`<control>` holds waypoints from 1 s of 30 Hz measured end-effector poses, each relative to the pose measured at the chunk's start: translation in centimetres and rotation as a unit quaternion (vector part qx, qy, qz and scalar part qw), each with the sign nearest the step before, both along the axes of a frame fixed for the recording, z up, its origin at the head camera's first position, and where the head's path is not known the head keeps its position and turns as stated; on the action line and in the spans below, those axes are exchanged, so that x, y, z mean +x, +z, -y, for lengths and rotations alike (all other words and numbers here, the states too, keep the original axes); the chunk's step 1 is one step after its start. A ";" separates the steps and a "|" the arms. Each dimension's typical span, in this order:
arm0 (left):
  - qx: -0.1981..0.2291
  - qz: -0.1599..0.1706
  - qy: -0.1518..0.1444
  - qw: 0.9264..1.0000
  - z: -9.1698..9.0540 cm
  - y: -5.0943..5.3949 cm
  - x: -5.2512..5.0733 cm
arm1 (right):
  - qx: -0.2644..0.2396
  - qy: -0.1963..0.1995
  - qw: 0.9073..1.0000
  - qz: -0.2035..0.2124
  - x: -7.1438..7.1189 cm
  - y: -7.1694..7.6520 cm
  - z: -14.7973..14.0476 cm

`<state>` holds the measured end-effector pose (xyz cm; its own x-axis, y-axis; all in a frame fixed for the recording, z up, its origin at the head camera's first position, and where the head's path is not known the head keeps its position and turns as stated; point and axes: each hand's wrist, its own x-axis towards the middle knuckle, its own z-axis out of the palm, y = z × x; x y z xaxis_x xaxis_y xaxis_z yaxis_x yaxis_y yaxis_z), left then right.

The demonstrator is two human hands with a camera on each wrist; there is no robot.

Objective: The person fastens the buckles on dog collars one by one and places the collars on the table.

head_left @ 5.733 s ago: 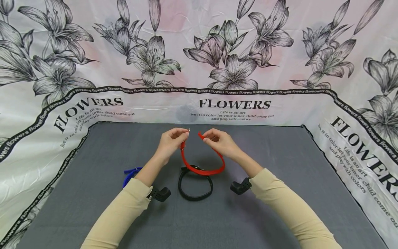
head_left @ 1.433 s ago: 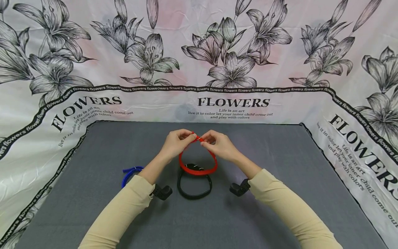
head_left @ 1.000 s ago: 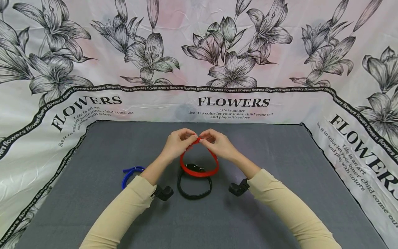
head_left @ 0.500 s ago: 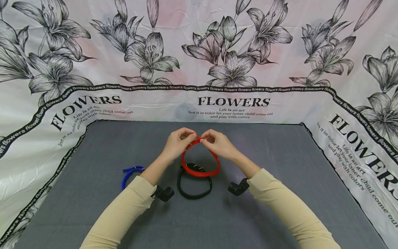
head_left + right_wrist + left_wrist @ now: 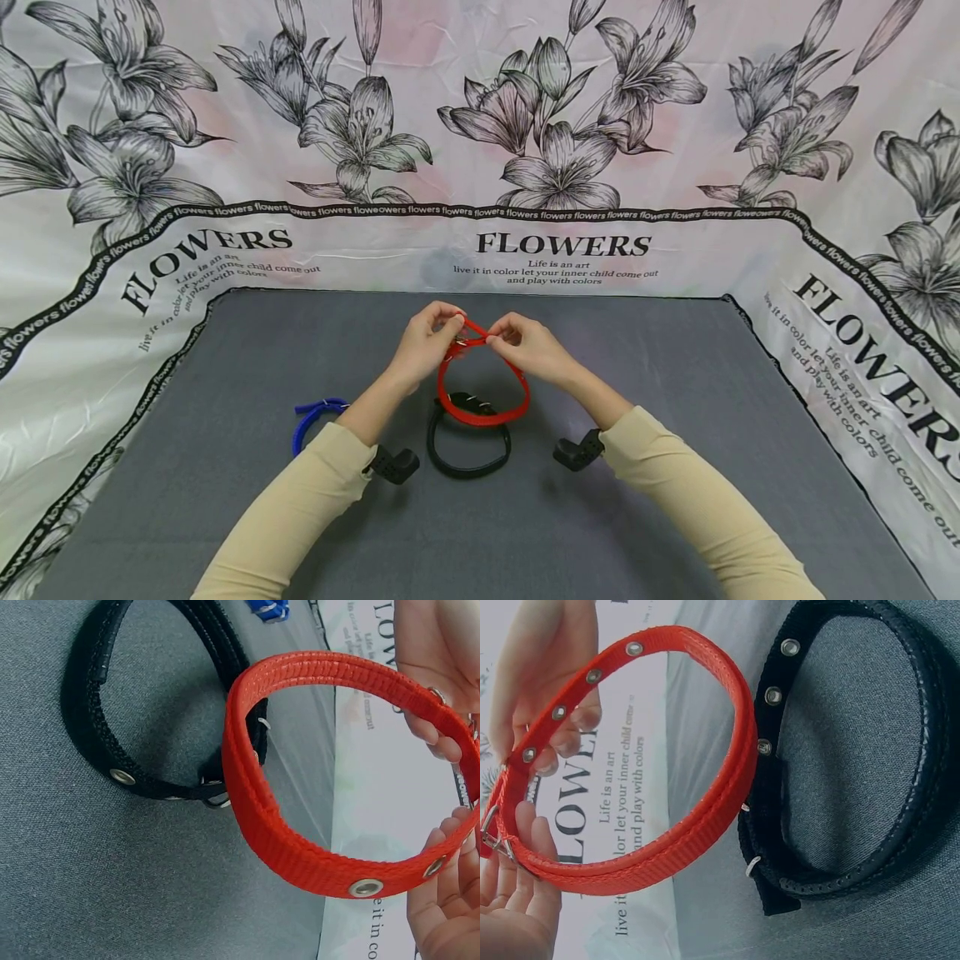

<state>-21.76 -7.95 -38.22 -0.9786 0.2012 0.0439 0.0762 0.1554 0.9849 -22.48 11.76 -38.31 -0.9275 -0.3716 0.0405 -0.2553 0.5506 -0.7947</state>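
A red collar (image 5: 483, 419) hangs in a loop between the two hands, over the table. The left hand (image 5: 422, 350) pinches it at the buckle side; in the left wrist view the metal buckle (image 5: 496, 838) lies beside these fingers, with a red strap part through or against it. The right hand (image 5: 534, 348) pinches the strap on the side with metal eyelets (image 5: 366, 888). The exact strap path inside the buckle is partly hidden by fingers. A black collar (image 5: 468, 474) lies closed in a ring on the table, below and nearer than the red one.
A blue collar (image 5: 303, 429) lies left, partly hidden by the left forearm. Grey cloth (image 5: 630, 517) covers the table. A white floral sheet (image 5: 420, 250) rises behind and at both sides. Black wrist cameras (image 5: 393, 465) sit below the forearms.
Earlier the red collar's two ends were apart, one in each hand; now they meet in a loop. In the last half second the left hand moved slightly up and left, showing more strap between the hands.
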 end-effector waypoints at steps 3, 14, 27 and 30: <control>0.001 0.008 0.000 1.000 -0.1 0.0 0.0 | -0.007 0.000 1.000 0.009 0.0 0.0 -0.1; -0.059 0.003 0.011 0.998 -0.7 -0.2 0.1 | -0.027 0.008 1.000 0.010 -0.1 0.4 0.3; -0.073 0.007 0.008 0.997 -0.8 -0.3 0.4 | -0.034 0.006 0.999 0.006 0.1 0.5 0.4; -0.069 0.014 -0.002 0.997 -0.6 -0.4 0.5 | -0.043 0.006 0.999 0.010 0.1 0.5 0.4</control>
